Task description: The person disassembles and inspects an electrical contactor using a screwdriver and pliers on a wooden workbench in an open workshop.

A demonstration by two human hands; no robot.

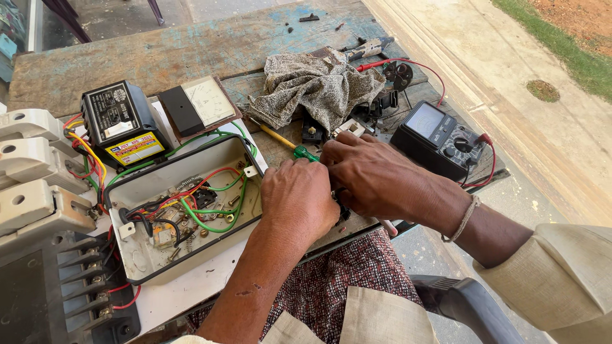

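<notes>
I see left hand (pixel 298 199) and right hand (pixel 370 177) pressed together over a hidden part beside the green-handled screwdriver (pixel 305 153); grip unclear.

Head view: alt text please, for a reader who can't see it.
Left hand and right hand meet over a worn wooden bench, by a green-handled screwdriver. Left of them lies an open electrical box of red and green wires; a black multimeter sits right, a crumpled cloth behind.
</notes>
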